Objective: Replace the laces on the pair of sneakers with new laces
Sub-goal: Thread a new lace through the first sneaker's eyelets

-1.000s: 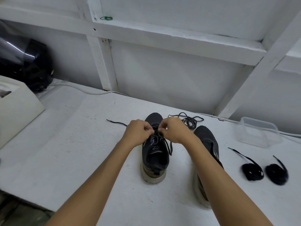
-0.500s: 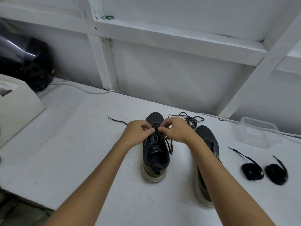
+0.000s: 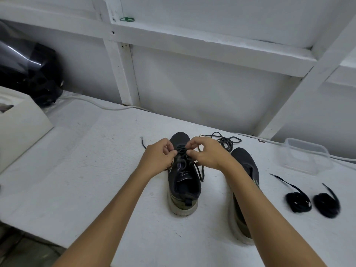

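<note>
1. While both hands work over the left sneaker (image 3: 184, 182), the left hand (image 3: 158, 158) has its fingers curled and pinches the lace (image 3: 183, 151) at the eyelets.
2. The right hand (image 3: 209, 153) pinches the same lace from the other side, thumb and fingertips closed on it.
3. That sneaker stands on the white table (image 3: 86, 170), toe pointing away; one lace end hangs down its right side.
4. The right sneaker (image 3: 245, 166) sits just beside it, partly hidden by the right forearm.
5. A loose lace (image 3: 226, 141) lies tangled behind the sneakers.
6. Two coiled black laces (image 3: 298, 202) rest side by side to the right, near a clear plastic container (image 3: 304, 155).
</note>
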